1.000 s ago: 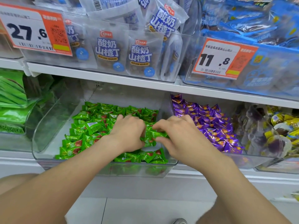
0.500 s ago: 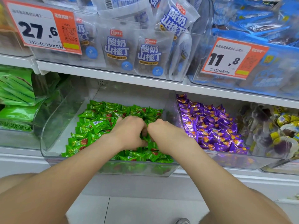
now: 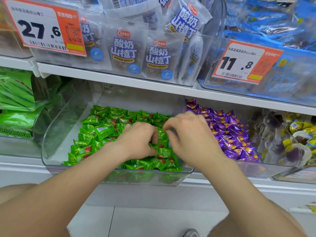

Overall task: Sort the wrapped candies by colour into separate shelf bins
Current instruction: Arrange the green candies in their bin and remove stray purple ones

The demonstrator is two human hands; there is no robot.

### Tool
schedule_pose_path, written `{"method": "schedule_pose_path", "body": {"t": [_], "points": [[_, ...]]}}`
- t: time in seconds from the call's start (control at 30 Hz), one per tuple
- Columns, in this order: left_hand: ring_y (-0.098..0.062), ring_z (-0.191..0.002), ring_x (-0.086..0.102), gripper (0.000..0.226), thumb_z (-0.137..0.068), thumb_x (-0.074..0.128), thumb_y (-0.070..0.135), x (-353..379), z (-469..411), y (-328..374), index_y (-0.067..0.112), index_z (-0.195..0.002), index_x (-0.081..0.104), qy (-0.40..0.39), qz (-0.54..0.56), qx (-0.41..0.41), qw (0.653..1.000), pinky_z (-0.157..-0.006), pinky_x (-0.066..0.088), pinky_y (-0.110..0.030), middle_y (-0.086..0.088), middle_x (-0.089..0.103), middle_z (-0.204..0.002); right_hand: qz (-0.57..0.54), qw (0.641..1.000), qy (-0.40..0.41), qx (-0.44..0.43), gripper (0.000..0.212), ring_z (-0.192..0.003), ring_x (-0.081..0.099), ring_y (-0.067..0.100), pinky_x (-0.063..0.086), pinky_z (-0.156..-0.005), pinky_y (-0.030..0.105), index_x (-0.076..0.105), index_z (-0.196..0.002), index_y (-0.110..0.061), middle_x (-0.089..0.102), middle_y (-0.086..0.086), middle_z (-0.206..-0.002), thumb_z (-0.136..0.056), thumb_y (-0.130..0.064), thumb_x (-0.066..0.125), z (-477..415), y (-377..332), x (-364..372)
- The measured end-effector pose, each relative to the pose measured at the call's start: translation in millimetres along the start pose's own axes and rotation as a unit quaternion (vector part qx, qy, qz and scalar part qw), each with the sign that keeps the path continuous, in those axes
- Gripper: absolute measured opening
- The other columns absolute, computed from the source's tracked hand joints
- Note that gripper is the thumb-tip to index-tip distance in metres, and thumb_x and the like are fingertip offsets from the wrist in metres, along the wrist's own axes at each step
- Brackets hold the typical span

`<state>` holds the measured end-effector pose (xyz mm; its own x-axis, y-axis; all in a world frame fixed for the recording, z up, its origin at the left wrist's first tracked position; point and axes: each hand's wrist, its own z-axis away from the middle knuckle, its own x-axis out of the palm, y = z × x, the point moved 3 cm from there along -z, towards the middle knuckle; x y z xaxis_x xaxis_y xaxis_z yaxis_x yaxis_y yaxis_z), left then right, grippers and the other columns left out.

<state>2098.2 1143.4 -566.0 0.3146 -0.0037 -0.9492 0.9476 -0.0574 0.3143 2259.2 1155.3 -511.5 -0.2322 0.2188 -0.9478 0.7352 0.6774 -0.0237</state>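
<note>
A heap of green wrapped candies point(image 3: 106, 132) fills a clear bin point(image 3: 56, 127) on the lower shelf. To its right, a second clear bin point(image 3: 256, 170) holds purple wrapped candies point(image 3: 229, 134). My left hand point(image 3: 136, 142) is sunk into the green heap, fingers and thumb curled round a few green candies. My right hand point(image 3: 191, 134) hovers over the divide between the two bins. Its fingers are curled downward and blurred, and its palm side is hidden, so whether it holds anything is unclear.
A bin of yellow and dark wrapped sweets point(image 3: 294, 134) stands at the far right, and green packets point(image 3: 15, 100) at the far left. The white upper shelf point(image 3: 119, 79) overhangs the bins, carrying clear bags point(image 3: 124, 52) and two price tags. Pale floor tiles lie below.
My right hand has lifted out of the green heap and shifted right toward the purple bin. The left hand stays dug into the green candies. The camera has moved closer.
</note>
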Motion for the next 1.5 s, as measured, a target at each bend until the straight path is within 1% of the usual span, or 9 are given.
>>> {"method": "schedule_pose_path", "body": {"t": [0.2, 0.4, 0.57, 0.87, 1.0, 1.1, 1.17, 1.33, 1.5], "points": [[-0.006, -0.08, 0.05, 0.037, -0.076, 0.079, 0.067, 3.5, 10.9, 12.1, 0.036, -0.096, 0.077, -0.134, 0.01, 0.032, 0.99, -0.087, 0.041, -0.039, 0.017, 0.057, -0.077, -0.129, 0.985, -0.054, 0.096, 0.032, -0.121, 0.038, 0.028, 0.037, -0.105, 0.038, 0.063, -0.126, -0.037, 0.032, -0.002, -0.132, -0.095, -0.035, 0.067, 37.0, 38.2, 4.4], [-0.014, -0.093, 0.046, 0.048, -0.077, 0.083, 0.058, 5.0, 6.5, 19.5, 0.039, -0.121, 0.073, -0.169, -0.027, 0.045, 0.984, -0.092, 0.035, -0.043, 0.016, 0.053, -0.084, -0.142, 0.986, -0.036, 0.086, 0.034, -0.126, 0.04, 0.029, 0.038, -0.109, 0.039, 0.063, -0.127, -0.034, 0.031, -0.002, -0.134, -0.093, -0.033, 0.068, 39.4, 34.6, 4.9], [-0.011, -0.084, 0.051, 0.035, -0.083, 0.079, 0.056, 11.8, 4.8, 22.5, 0.033, -0.11, 0.075, -0.162, -0.058, 0.083, 0.982, -0.082, 0.03, -0.039, 0.015, 0.052, -0.07, -0.157, 0.983, -0.024, 0.087, 0.032, -0.125, 0.045, 0.027, 0.044, -0.105, 0.042, 0.067, -0.124, -0.034, 0.037, -0.004, -0.131, -0.093, -0.029, 0.068, 36.8, 39.3, 0.0], [-0.02, -0.087, 0.066, 0.023, -0.101, 0.061, 0.048, -11.2, 8.5, 19.5, 0.029, -0.109, 0.071, -0.112, 0.257, 0.086, 0.956, -0.081, 0.057, -0.046, 0.012, 0.069, -0.102, -0.143, 0.989, 0.012, 0.042, 0.035, -0.114, 0.046, 0.022, 0.044, -0.096, 0.049, 0.067, -0.124, -0.035, 0.058, -0.01, -0.115, -0.09, -0.032, 0.061, 31.8, 33.9, -9.1], [-0.003, -0.079, 0.059, 0.026, -0.104, 0.06, 0.041, -20.3, 19.4, 25.7, 0.019, -0.101, 0.074, -0.111, 0.373, 0.097, 0.916, -0.077, 0.049, -0.026, 0.008, 0.067, -0.086, -0.141, 0.989, -0.052, -0.001, 0.044, -0.115, 0.044, 0.007, 0.034, -0.099, 0.044, 0.063, -0.125, -0.046, 0.063, -0.022, -0.109, -0.083, -0.049, 0.075, 29.7, 24.4, -9.4], [-0.006, -0.053, 0.034, 0.039, -0.105, 0.057, 0.043, -26.6, 20.3, 21.7, 0.01, -0.091, 0.071, -0.066, 0.358, 0.081, 0.928, -0.048, 0.03, -0.019, 0.004, 0.042, -0.066, -0.206, 0.978, 0.006, 0.026, 0.034, -0.103, 0.058, 0.003, 0.044, -0.099, 0.041, 0.073, -0.109, -0.043, 0.07, -0.02, -0.098, -0.078, -0.052, 0.085, 27.1, 29.8, -13.4], [-0.003, -0.048, 0.038, 0.039, -0.104, 0.057, 0.045, -26.1, 17.7, 12.7, 0.01, -0.096, 0.073, -0.045, 0.328, 0.056, 0.942, -0.046, 0.034, -0.016, 0.0, 0.055, -0.067, -0.235, 0.969, 0.05, 0.057, 0.028, -0.095, 0.064, 0.0, 0.05, -0.092, 0.031, 0.075, -0.1, -0.037, 0.071, -0.019, -0.092, -0.077, -0.046, 0.088, 27.4, 35.5, -16.8], [-0.01, -0.103, 0.05, 0.015, -0.097, 0.064, 0.053, -6.9, 17.3, 0.6, 0.045, -0.105, 0.074, -0.109, 0.008, 0.079, 0.991, -0.098, 0.041, -0.044, 0.018, 0.059, -0.096, -0.266, 0.954, 0.11, 0.083, 0.022, -0.092, 0.063, 0.001, 0.046, -0.084, 0.019, 0.073, -0.1, -0.028, 0.067, -0.015, -0.092, -0.082, -0.025, 0.086, 29.1, 38.7, -15.9], [-0.018, -0.108, 0.035, 0.021, -0.094, 0.063, 0.062, -0.2, 17.7, 11.6, 0.05, -0.109, 0.073, -0.174, -0.023, 0.086, 0.981, -0.094, 0.031, -0.046, 0.013, 0.044, -0.104, -0.233, 0.966, 0.096, 0.064, 0.021, -0.091, 0.055, -0.01, 0.033, -0.081, 0.001, 0.074, -0.104, -0.029, 0.061, -0.014, -0.094, -0.085, -0.026, 0.083, 26.8, 32.0, -9.9]]}}
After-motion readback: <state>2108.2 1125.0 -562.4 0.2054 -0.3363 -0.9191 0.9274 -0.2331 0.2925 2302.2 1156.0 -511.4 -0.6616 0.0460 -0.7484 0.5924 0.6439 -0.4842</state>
